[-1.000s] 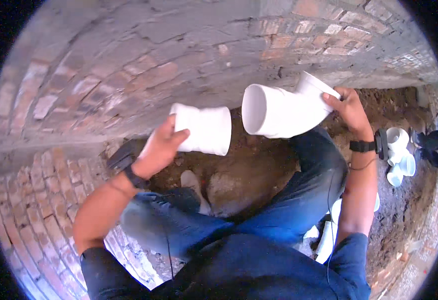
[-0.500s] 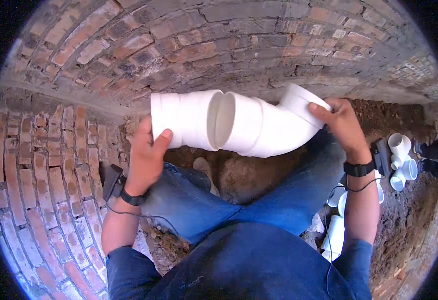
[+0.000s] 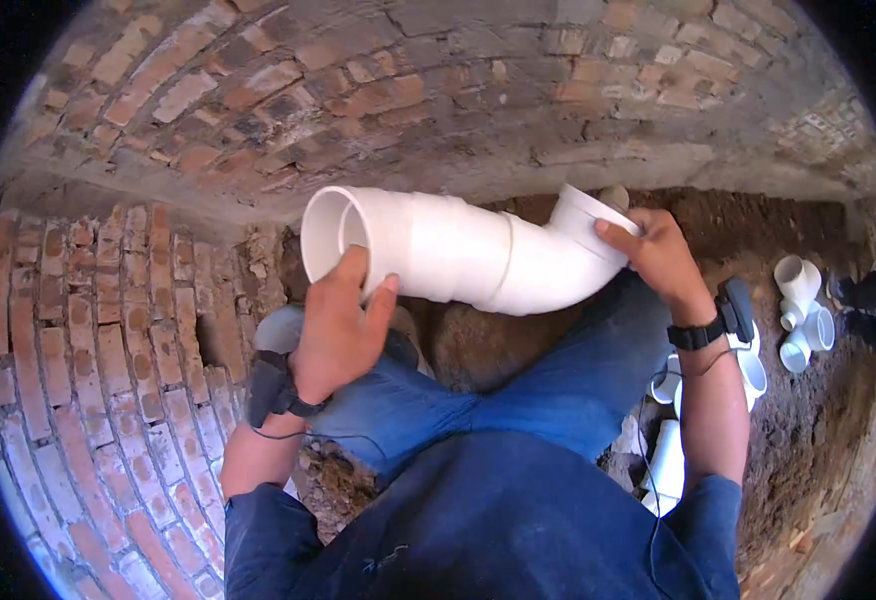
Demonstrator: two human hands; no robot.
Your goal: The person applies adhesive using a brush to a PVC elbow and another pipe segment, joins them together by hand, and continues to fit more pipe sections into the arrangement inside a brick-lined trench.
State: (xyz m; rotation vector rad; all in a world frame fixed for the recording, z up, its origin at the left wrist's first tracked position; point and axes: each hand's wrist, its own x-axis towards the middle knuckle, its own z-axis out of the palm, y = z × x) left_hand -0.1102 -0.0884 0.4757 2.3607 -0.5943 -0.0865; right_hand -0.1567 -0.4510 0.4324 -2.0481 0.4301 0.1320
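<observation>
A short white plastic pipe coupling [image 3: 390,240] lies end to end with a white pipe elbow [image 3: 550,262] in front of me. No gap shows between the two. My left hand [image 3: 343,325] is closed on the coupling's open left rim, with some fingers at the mouth and the thumb outside. At the other end, my right hand [image 3: 663,258] grips the elbow's upturned collar, thumb on the near side. Both pieces are held above my knees.
A brick wall [image 3: 358,90] rises ahead, another brick surface [image 3: 138,360] stands at the left. Several white pipe fittings [image 3: 798,282] lie on the dirt at the right, more beside my right arm [image 3: 667,465]. Another person's dark-clad legs [image 3: 866,298] show at the far right.
The gap between coupling and elbow has closed. My left hand has shifted right and onto the coupling's end, whose open mouth now shows. My right hand moved slightly left.
</observation>
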